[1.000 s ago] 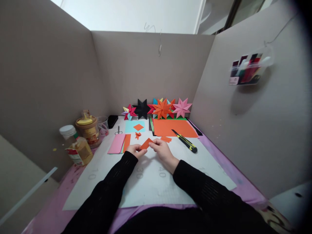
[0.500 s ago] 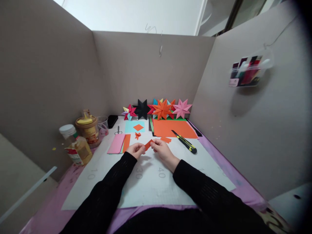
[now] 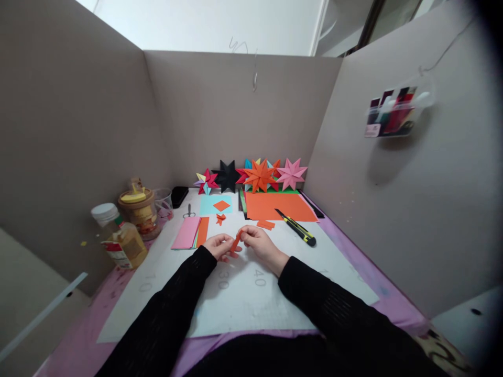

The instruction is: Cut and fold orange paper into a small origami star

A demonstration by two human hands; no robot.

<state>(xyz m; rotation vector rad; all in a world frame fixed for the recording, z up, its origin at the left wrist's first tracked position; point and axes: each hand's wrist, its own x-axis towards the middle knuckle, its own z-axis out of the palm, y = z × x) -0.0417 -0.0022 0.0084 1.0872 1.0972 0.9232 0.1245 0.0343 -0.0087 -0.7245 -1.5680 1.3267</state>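
Between my two hands is a small orange piece of paper (image 3: pixel 235 243), held on edge above the white sheet (image 3: pixel 243 309). My left hand (image 3: pixel 220 246) pinches its lower left side, with some fingers spread below. At its upper end, the thumb and fingers of my right hand (image 3: pixel 257 242) are closed on it. Just beyond my hands lie a small folded orange paper piece (image 3: pixel 220 219) and several orange paper strips (image 3: pixel 265 225). An orange square (image 3: pixel 222 206) rests on a light blue sheet (image 3: pixel 205 204).
A yellow-black utility knife (image 3: pixel 295 228) lies right, partly over orange sheets (image 3: pixel 281 206). Left are stacked coloured papers (image 3: pixel 185 233), scissors (image 3: pixel 189 211), a glue bottle (image 3: pixel 124 243) and a lidded tub (image 3: pixel 138 209). Folded paper stars (image 3: pixel 261 176) stand along the back wall (image 3: pixel 243 110).
The orange paper has turned from lying broad and slanted to a narrower, steeper position. My left hand has shifted slightly left, its lower fingers now spread. The view has shifted a little.
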